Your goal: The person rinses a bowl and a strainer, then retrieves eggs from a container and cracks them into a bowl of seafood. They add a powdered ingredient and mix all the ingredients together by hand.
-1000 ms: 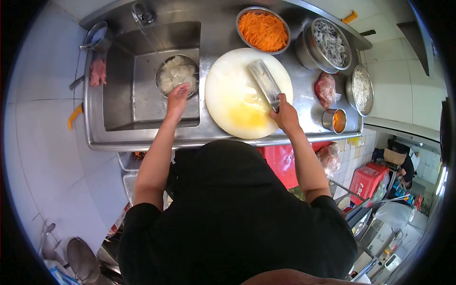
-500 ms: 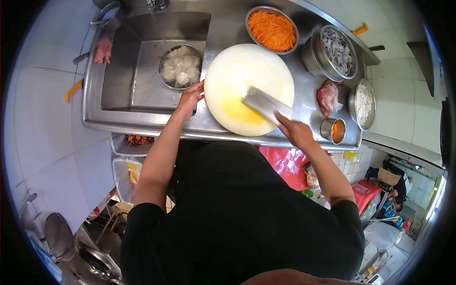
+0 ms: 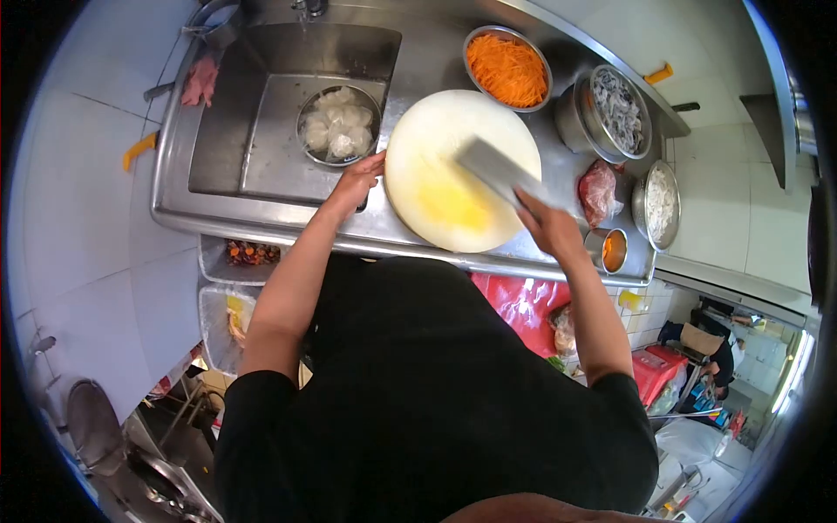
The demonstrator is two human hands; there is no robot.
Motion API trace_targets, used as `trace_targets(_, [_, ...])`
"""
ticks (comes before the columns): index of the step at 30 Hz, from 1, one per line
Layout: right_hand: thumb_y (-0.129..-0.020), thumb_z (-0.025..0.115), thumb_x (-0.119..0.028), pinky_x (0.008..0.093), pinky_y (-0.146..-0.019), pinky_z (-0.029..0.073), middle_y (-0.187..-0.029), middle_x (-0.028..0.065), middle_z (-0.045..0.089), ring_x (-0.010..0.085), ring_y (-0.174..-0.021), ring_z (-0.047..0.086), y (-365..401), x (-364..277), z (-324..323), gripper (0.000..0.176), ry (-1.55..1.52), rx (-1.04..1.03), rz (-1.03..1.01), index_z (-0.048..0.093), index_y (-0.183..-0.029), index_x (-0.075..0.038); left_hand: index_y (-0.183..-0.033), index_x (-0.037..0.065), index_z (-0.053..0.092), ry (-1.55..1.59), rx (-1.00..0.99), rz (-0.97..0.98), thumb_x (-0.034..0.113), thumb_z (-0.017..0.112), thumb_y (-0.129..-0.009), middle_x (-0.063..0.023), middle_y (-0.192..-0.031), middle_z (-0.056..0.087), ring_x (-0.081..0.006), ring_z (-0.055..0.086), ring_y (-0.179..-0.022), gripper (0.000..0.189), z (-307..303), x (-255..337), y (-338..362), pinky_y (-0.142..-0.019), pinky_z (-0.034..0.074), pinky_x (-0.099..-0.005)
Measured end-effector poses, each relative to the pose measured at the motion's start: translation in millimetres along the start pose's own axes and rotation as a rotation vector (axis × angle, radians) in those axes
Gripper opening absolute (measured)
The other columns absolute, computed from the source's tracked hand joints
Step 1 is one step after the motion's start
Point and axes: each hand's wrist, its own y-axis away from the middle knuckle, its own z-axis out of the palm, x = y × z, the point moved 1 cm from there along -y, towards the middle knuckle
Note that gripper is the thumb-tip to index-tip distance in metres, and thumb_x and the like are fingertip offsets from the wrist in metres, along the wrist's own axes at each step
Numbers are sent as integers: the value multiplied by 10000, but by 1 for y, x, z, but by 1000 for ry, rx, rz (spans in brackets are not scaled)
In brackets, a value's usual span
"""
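A thick round white chopping board (image 3: 418,131), stained yellow toward its near side, lies on the steel counter. My right hand (image 3: 549,228) is closed round a cleaver (image 3: 490,166), whose broad blade is slanted over the board and blurred by motion. My left hand (image 3: 357,185) rests at the board's left edge, fingers stretched out against the rim, with nothing held in it. Just beyond that hand, in the sink, a metal bowl (image 3: 302,144) contains pale round pieces, some in clear plastic.
Behind the board stands a bowl of shredded carrot (image 3: 507,70). To the right are a bowl of grey strips (image 3: 621,112), a bagged piece of meat (image 3: 598,192), a colander of white shreds (image 3: 660,205) and a metal cup (image 3: 614,251). A pink glove (image 3: 200,82) hangs by the sink (image 3: 218,161).
The cleaver has lifted and swung slightly up and away over the board. My left hand stays at the board's edge. The whole view has shifted a little.
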Motion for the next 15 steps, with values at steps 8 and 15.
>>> trace_targets(8, [-1001,599,-354,540,-739,550,-933,258,707,451,-830,692,105,-4,20,470,21,-176,-13,551,-1466,-299,-1594,94,375,-66,-77,-59,-74,414,-822,-69,-1600,442,-218,385,-1495,792,-6,9,5,-1199,285,-399])
trace_targets(15, [-1036,519,-366,541,-804,544,-998,229,720,436,-875,694,-122,-136,25,424,-114,4,-187,553,-1443,-254,-1593,45,349,-14,-54,-118,-80,411,-827,-102,-1615,413,-236,381,-1499,779,-10,3,2,-1195,295,-365])
